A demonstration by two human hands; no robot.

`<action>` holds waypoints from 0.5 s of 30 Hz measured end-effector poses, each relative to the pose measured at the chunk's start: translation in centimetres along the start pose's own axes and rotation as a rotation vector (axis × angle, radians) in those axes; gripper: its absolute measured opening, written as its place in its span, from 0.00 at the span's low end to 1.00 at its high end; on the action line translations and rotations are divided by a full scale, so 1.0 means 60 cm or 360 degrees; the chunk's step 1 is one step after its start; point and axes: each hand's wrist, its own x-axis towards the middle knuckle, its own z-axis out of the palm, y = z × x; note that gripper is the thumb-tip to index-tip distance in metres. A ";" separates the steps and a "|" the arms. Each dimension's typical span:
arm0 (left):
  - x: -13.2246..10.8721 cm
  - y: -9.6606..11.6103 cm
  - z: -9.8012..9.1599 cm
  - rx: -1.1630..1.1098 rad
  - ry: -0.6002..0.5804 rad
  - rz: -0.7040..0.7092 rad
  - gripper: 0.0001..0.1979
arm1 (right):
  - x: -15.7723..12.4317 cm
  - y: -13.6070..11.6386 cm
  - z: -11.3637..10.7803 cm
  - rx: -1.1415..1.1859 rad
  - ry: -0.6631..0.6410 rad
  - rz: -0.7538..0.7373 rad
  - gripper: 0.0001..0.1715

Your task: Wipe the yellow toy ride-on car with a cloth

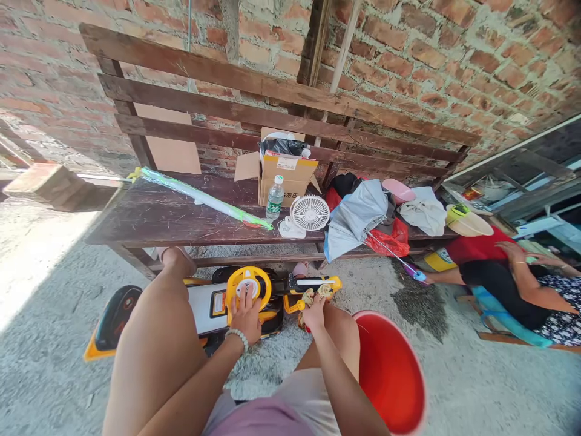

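smooth plastic steering wheel (pixel 232 284), rough brick wall (pixel 408 57)

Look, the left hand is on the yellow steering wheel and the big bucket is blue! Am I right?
Not quite: the big bucket is red, as the head view shows. The left hand is on the yellow steering wheel.

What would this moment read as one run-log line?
Left hand: resting on yellow steering wheel | Right hand: near yellow handle, hold unclear | Bench: bottle, white fan | Beside right leg: red bucket
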 end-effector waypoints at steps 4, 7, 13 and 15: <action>-0.002 -0.006 -0.001 0.0015 -0.0022 0.0030 0.34 | -0.026 -0.001 0.011 0.0124 0.0024 -0.0057 0.48; -0.003 -0.008 -0.001 0.0016 -0.0018 0.0040 0.35 | -0.004 0.006 -0.054 0.0193 0.0283 -0.0092 0.55; -0.003 -0.002 0.001 -0.0009 0.0025 0.0022 0.34 | 0.083 -0.019 -0.171 0.0087 0.0518 0.0046 0.51; -0.003 -0.002 0.001 -0.0002 0.0029 0.0015 0.34 | 0.096 -0.025 -0.158 0.0132 0.0502 0.0137 0.48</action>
